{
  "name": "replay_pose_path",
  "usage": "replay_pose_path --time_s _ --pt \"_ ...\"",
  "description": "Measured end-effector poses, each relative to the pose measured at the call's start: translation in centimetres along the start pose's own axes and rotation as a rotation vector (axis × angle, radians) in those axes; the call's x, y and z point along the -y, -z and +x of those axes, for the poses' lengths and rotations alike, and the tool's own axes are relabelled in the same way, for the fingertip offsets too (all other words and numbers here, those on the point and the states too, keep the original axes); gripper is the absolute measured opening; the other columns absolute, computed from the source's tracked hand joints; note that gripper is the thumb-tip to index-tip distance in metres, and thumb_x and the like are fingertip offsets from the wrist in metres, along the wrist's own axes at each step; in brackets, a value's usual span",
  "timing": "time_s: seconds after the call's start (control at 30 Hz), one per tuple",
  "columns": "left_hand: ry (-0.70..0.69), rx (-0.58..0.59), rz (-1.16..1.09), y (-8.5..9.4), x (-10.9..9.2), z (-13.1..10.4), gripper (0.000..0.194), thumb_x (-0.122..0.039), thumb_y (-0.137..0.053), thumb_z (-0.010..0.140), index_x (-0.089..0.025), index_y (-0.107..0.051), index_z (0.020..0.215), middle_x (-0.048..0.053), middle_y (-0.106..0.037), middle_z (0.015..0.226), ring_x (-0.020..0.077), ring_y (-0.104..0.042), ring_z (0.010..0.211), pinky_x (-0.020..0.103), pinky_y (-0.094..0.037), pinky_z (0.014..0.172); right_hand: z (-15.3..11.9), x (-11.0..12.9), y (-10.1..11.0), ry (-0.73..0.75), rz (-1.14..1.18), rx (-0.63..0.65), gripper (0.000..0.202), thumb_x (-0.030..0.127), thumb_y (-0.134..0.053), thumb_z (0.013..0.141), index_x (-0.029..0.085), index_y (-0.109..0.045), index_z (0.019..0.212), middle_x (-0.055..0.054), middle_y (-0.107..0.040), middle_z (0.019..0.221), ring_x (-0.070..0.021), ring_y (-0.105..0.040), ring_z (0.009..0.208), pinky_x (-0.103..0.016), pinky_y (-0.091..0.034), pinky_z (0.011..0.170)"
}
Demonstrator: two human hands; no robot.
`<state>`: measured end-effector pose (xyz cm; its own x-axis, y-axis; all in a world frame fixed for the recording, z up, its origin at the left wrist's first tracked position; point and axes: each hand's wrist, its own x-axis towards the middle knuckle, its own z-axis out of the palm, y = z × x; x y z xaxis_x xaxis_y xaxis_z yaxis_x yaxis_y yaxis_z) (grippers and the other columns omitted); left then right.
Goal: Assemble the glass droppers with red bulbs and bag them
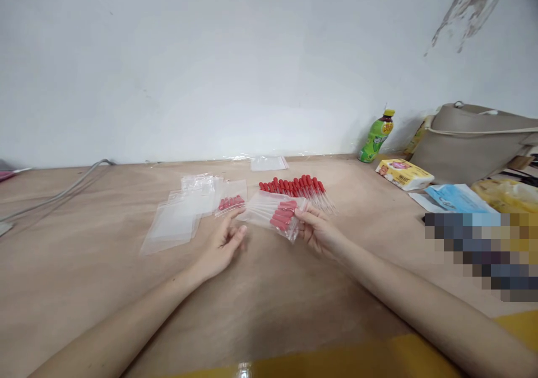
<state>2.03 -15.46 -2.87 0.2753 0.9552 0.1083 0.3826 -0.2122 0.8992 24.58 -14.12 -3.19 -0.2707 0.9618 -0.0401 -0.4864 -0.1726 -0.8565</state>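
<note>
My right hand point(317, 227) pinches the end of a clear zip bag point(258, 207) that holds several droppers with red rubber bulbs point(282, 217). The bulbs lie towards my right fingers and the clear stems point left. My left hand point(225, 242) is by the bag's other end, thumb and index finger apart, with nothing seen in its grasp. Behind the held bag lies a row of loose red-bulbed droppers point(309, 185). A second bag point(235, 189) with red bulbs inside rests on the table just beyond my left fingertips.
Flat clear bags point(174, 221) overlap at the left, and more bags point(269, 164) lie near the wall. At right stand a green bottle point(374, 140), a yellow tissue pack point(404, 175), a blue mask point(460, 197) and a beige handbag point(466, 137). A grey cable point(79, 177) crosses the far left.
</note>
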Motion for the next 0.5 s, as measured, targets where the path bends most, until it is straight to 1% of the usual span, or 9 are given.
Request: replay_pose_path --time_s 0.03,0.07,0.1,0.13,0.2,0.27,0.37,0.43,0.5 --pt "0.048 0.082 -0.177 -0.5 -0.1 -0.1 0.056 -0.046 -0.043 0.085 -0.025 -0.023 0.133 0.001 -0.060 0.077 0.0125 -0.057 0.062 0.027 -0.046 0.059 0.1 -0.5 -0.6 -0.012 0.021 0.008 0.024 0.026 -0.063 0.071 0.020 -0.059 0.094 -0.003 -0.067 0.087 -0.0155 -0.065 0.077 -0.028 -0.052 0.067" --pt "0.084 0.132 -0.352 -1.0 -0.3 -0.2 0.059 -0.047 -0.045 0.084 -0.025 -0.023 0.134 0.004 -0.061 0.087 0.0137 -0.060 0.069 0.028 -0.048 0.063 0.1 -1.0 -1.3 -0.038 0.034 0.027 0.026 0.026 -0.064 0.070 0.020 -0.058 0.094 -0.003 -0.067 0.087 -0.0154 -0.064 0.077 -0.028 -0.051 0.067" --pt "0.110 0.136 -0.501 -1.5 -0.4 -0.2 0.057 -0.047 -0.047 0.083 -0.023 -0.028 0.132 0.006 -0.061 0.095 0.0153 -0.061 0.078 0.029 -0.049 0.067 0.0 -1.4 -2.0 -0.076 0.034 0.059 0.027 0.027 -0.065 0.069 0.020 -0.058 0.094 -0.003 -0.067 0.087 -0.0150 -0.064 0.076 -0.028 -0.051 0.066" --pt "0.133 0.104 -0.615 -1.9 -0.5 -0.3 0.053 -0.046 -0.049 0.081 -0.021 -0.037 0.127 0.007 -0.061 0.099 0.0165 -0.061 0.084 0.030 -0.049 0.072 -0.1 -1.8 -2.6 -0.118 0.020 0.103 0.029 0.028 -0.066 0.068 0.020 -0.057 0.094 -0.002 -0.067 0.086 -0.0143 -0.064 0.074 -0.028 -0.051 0.066" --pt "0.176 -0.017 -0.735 -2.4 -0.6 -0.2 0.041 -0.040 -0.057 0.078 -0.016 -0.052 0.111 0.007 -0.063 0.098 0.0166 -0.061 0.086 0.029 -0.049 0.075 -0.2 -2.3 -3.4 -0.167 -0.063 0.186 0.030 0.031 -0.067 0.067 0.020 -0.057 0.092 -0.001 -0.066 0.083 -0.0122 -0.063 0.070 -0.027 -0.050 0.067" --pt "0.215 -0.133 -0.742 -1.9 -0.8 0.2 0.033 -0.032 -0.065 0.072 -0.015 -0.058 0.099 0.006 -0.065 0.091 0.0146 -0.062 0.079 0.026 -0.049 0.072 -0.4 -2.1 -3.3 -0.141 -0.223 0.202 0.027 0.036 -0.067 0.068 0.018 -0.055 0.084 0.000 -0.064 0.073 -0.0103 -0.061 0.063 -0.026 -0.049 0.064" --pt "0.226 -0.227 -0.629 0.3 -0.9 1.7 0.037 -0.023 -0.073 0.063 -0.014 -0.059 0.095 0.004 -0.067 0.081 0.0125 -0.062 0.067 0.023 -0.049 0.064 -0.6 -1.3 -1.5 0.008 -0.510 0.116 0.027 0.040 -0.065 0.068 0.018 -0.051 0.071 0.003 -0.057 0.057 -0.0078 -0.054 0.053 -0.021 -0.043 0.054" --pt "0.208 -0.200 -0.526 2.3 -1.0 3.5 0.037 -0.021 -0.073 0.062 -0.014 -0.059 0.096 0.004 -0.067 0.084 0.0124 -0.062 0.067 0.023 -0.049 0.064 -0.8 -0.6 0.3 0.091 -0.676 0.091 0.027 0.041 -0.065 0.068 0.017 -0.051 0.068 0.005 -0.051 0.053 -0.0062 -0.046 0.048 -0.019 -0.035 0.047" --pt "0.218 -0.179 -0.393 4.0 -1.1 5.8 0.034 -0.017 -0.069 0.066 -0.013 -0.059 0.099 0.002 -0.066 0.082 0.0092 -0.061 0.065 0.021 -0.048 0.064 -0.9 -0.2 1.9 0.126 -0.779 0.106 0.027 0.041 -0.064 0.068 0.017 -0.053 0.066 0.005 -0.047 0.051 -0.0058 -0.040 0.046 -0.019 -0.031 0.045"
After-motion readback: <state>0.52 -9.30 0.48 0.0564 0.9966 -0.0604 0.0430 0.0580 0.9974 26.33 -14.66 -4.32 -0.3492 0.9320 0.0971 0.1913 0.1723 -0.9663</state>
